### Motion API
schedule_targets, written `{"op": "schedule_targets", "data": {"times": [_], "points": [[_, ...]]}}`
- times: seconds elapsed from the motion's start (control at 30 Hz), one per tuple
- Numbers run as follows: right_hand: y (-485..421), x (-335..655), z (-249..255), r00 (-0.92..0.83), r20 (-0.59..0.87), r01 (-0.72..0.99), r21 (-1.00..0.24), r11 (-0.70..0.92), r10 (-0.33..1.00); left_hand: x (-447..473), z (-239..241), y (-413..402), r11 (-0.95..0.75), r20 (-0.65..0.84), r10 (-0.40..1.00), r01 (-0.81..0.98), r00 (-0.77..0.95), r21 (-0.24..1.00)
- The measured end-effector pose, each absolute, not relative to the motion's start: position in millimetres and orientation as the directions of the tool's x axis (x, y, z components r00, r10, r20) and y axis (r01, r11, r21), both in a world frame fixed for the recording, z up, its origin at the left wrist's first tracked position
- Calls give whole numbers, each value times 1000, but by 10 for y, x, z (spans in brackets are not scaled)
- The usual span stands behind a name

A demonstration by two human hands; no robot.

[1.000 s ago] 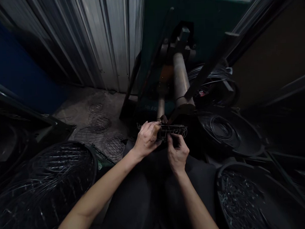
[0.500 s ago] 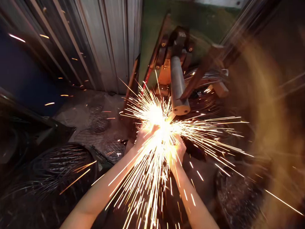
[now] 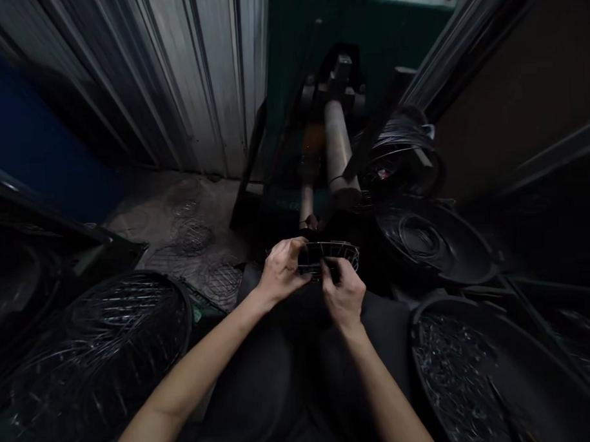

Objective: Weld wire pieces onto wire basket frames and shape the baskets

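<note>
My left hand (image 3: 281, 270) is closed on the left end of a small wire frame (image 3: 350, 250), its fingers bent around the wires. My right hand (image 3: 344, 293) pinches the frame's near side a little farther right; the fingertips are partly lost in shadow. The frame's thin metal wires form a rounded, oblong outline with short cross pieces. Just beyond the hands, a welding machine's thick grey cylindrical arm (image 3: 338, 145) points toward me. A thinner, copper-toned rod (image 3: 307, 204) sits lower and to its left.
At left, a large round basin (image 3: 186, 315) holds many wire pieces. Another basin (image 3: 532, 348) at right contains small metal bits. Coiled wire (image 3: 421, 237) lies in a pan behind it. Round wire grids (image 3: 191, 236) lie on the floor by the corrugated metal wall (image 3: 213, 82).
The bright burst of sparks at my hands is gone and the scene is much darker. The wire frame, lost in the glare before, now shows between my hands.
</note>
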State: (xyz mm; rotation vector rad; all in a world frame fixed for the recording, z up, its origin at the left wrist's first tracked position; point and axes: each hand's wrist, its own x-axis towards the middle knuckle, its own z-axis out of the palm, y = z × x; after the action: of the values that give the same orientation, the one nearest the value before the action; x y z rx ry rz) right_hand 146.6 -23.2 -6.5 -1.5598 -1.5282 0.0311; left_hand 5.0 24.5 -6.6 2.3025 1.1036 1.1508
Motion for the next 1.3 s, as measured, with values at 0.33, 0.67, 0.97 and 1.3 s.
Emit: {"op": "schedule_targets", "data": {"times": [0.33,0.67,0.97,1.3], "points": [[-178,1428,-74,366,501,684,-716,138,784,69,-83,253,-671,597,735,477,322,568],[-27,1363,-78,380,512,644,-745,177,770,72,-56,371,-702,638,701,470,320,535],[60,1373,-101,388,517,647,-742,173,763,83,-57,464,-692,616,716,451,328,564],[96,1378,-191,395,510,636,-752,173,764,77,-99,488,-699,607,693,568,389,434]]}}
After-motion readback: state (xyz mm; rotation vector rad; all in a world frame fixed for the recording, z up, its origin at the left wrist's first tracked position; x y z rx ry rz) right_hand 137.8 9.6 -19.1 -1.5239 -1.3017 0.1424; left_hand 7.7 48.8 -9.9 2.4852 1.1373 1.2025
